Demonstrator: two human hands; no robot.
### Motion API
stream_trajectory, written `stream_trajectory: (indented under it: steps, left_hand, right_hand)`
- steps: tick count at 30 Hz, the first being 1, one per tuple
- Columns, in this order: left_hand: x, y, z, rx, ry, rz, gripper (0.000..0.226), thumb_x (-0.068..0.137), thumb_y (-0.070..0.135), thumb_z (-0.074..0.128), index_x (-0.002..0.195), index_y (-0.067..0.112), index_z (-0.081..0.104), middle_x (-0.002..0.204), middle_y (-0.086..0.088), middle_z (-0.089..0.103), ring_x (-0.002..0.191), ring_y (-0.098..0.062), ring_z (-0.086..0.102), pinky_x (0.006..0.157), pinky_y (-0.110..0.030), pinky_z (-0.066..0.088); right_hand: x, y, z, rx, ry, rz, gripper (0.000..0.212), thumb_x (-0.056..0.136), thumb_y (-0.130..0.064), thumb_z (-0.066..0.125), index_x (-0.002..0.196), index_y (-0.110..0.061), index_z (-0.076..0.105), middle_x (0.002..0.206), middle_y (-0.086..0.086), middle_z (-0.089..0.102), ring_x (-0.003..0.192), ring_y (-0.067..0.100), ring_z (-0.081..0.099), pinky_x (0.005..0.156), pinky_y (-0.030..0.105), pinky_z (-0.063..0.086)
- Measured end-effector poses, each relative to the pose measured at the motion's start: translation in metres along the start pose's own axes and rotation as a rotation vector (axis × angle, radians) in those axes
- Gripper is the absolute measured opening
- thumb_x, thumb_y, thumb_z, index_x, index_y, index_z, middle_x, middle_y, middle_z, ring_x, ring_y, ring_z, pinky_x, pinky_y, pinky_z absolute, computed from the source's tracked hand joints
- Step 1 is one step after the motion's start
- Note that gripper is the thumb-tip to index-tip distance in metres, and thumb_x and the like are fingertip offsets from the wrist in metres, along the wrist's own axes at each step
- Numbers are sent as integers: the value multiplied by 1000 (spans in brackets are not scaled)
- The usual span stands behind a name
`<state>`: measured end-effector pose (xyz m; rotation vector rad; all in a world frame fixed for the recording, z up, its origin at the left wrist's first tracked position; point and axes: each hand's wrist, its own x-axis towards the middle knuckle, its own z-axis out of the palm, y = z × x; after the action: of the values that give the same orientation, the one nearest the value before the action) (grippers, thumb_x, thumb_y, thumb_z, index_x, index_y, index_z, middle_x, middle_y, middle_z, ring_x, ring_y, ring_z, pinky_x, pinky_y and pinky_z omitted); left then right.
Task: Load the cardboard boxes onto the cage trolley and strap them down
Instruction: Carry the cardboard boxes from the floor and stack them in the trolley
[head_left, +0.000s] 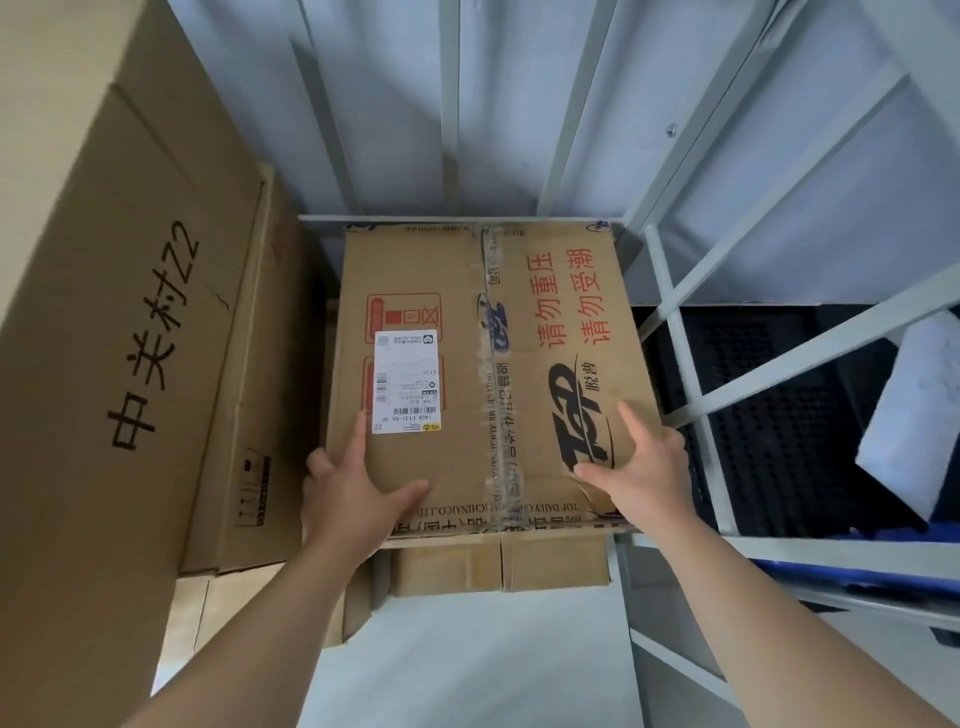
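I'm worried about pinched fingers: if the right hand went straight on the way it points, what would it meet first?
Probably the cage trolley's back wall: the right hand rests on the Top-branded cardboard box, fingers pointing along its top toward that wall; depth is unclear.

taped cardboard box (467, 364) flat inside trolley (670, 332)
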<state>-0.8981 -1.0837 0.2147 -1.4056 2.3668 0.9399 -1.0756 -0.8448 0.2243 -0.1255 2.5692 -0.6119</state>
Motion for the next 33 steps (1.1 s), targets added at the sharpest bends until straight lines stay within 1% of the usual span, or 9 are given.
stream_trajectory:
  steps: [4, 7, 10, 12, 13, 17, 23, 28, 33]
  left_hand:
    - [-26, 3, -24, 3, 27, -18, 112, 61, 72, 69, 148, 42, 5, 141, -8, 26, 119, -29, 45, 98, -44, 45]
    - [-51, 8, -51, 7, 9, -19, 111, 61, 76, 66, 147, 43, 7, 139, -7, 30, 112, -27, 50, 92, -43, 49]
    - [-82, 13, -84, -66, -45, 2, 110, 60, 74, 68, 147, 43, 8, 136, -6, 31, 101, -24, 55, 82, -42, 55]
    - [-105, 20, -110, -48, -33, 53, 106, 60, 77, 65, 145, 45, 11, 131, -5, 35, 93, -21, 56, 75, -41, 57]
    - [-117, 25, -124, -11, -8, 79, 103, 59, 80, 62, 143, 47, 13, 129, -6, 38, 93, -21, 56, 75, -40, 57]
    - [-164, 45, -180, 31, 81, 155, 97, 58, 83, 56, 141, 50, 16, 127, -7, 41, 109, -27, 52, 84, -42, 53]
    - [-222, 67, -268, -27, 126, 290, 93, 61, 80, 59, 139, 54, 17, 131, -7, 39, 115, -28, 51, 93, -43, 49]
    - [-261, 69, -337, -43, 201, 378, 94, 58, 81, 57, 140, 53, 19, 126, -7, 42, 112, -28, 53, 91, -44, 49]
    - [-292, 57, -388, -93, 309, 375, 96, 58, 82, 58, 141, 52, 19, 127, -8, 42, 107, -27, 56, 87, -43, 52]
  right_hand:
    - [-34, -12, -27, -45, 32, 18, 101, 59, -59, 80, 145, -42, 29, 141, 12, 31, 129, 32, 38, 104, 52, 39]
    - [-67, -26, -58, -72, 68, 4, 95, 59, -62, 78, 142, -40, 37, 134, 10, 38, 120, 28, 46, 98, 49, 45]
    - [-105, -43, -94, -122, 97, 1, 90, 60, -65, 75, 140, -40, 40, 127, 8, 41, 112, 27, 49, 93, 46, 48]
    - [-131, -56, -117, -153, 134, -10, 88, 61, -66, 73, 139, -39, 42, 126, 7, 43, 110, 24, 50, 91, 44, 49]
    - [-145, -63, -129, -158, 153, -14, 88, 61, -66, 73, 139, -39, 42, 126, 6, 43, 111, 24, 50, 90, 44, 49]
    - [-199, -90, -176, -135, 232, -15, 87, 61, -65, 74, 138, -38, 43, 129, 6, 41, 111, 24, 49, 90, 44, 50]
    - [-288, -132, -237, -62, 374, -6, 90, 61, -65, 74, 140, -37, 41, 138, 8, 37, 120, 27, 47, 92, 43, 45]
    - [-350, -170, -271, -26, 453, -33, 88, 65, -62, 74, 141, -35, 41, 137, 9, 37, 116, 26, 48, 83, 40, 47]
    - [-381, -214, -294, -16, 492, -137, 86, 65, -63, 73, 141, -35, 42, 135, 12, 38, 117, 29, 46, 87, 40, 46]
